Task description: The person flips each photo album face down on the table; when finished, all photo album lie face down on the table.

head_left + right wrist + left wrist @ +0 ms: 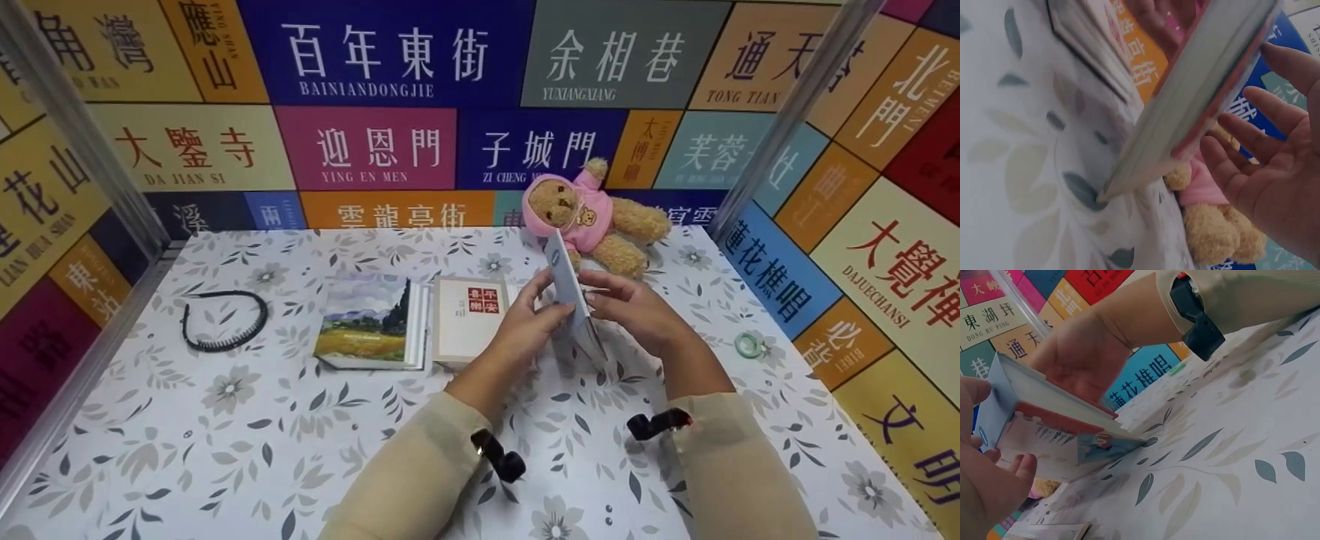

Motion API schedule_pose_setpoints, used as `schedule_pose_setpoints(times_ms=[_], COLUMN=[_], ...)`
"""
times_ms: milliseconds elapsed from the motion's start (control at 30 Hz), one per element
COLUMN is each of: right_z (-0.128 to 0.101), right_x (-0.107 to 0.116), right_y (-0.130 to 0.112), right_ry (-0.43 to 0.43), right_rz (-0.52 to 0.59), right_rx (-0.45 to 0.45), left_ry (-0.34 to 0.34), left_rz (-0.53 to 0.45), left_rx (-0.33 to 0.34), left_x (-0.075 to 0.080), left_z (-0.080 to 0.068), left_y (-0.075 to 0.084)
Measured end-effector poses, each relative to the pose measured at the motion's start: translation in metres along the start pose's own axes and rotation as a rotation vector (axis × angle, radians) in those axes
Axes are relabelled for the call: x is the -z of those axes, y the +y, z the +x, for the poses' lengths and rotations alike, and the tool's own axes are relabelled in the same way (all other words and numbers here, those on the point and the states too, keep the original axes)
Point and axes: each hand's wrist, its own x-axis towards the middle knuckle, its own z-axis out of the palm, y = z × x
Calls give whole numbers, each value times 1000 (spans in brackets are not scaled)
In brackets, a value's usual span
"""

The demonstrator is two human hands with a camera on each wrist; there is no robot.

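Note:
A thick hardcover book [571, 281] with a light blue spine and red inner edges stands tilted between both hands, its lower end down by the patterned tabletop. My left hand [517, 322] holds it from the left. In the left wrist view, that hand's thumb lies at the spine and its fingers [1026, 468] bend against the illustrated cover. From the other side my right hand [637, 307] touches the book; in the right wrist view its fingers [1275, 107] are nearly straight, fingertips at the cover. White page edges face me.
Left of the hands lie a beige book [471, 326] with a red square print and a book with a painted landscape [364, 322]. A black headband [259, 330] is farther left. Behind sits a teddy bear [592, 214] in pink; a green ring [748, 345] lies right. Printed walls enclose the table.

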Motion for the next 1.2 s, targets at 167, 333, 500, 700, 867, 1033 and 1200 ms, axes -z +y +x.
schedule_pose_setpoints(times_ms=[167, 333, 500, 700, 867, 1033, 1200], right_z=[-2, -6, -6, -5, -4, -3, -3], right_x=[-8, -15, -14, -9, -7, -6, -4], right_y=[-11, -20, -21, -16, -13, -13, -14], right_ry=[9, -10, 22, 82, 99, 122, 195], right_rz=[62, 134, 137, 130, 112, 83, 63], right_rx=[1, 41, 44, 48, 34, -12, -61], left_ry=[-25, -54, -72, -95, -98, -121, -169], left_rz=[-9, -6, 11, 3, 6, 22, 1], left_rx=[15, 4, -13, 7, 27, 46, 87], left_x=[1, 2, 3, 3, 3, 2, -1], left_z=[-1, -3, -2, 1, 1, 0, 1], left_y=[0, 2, -2, -9, -10, -11, -16])
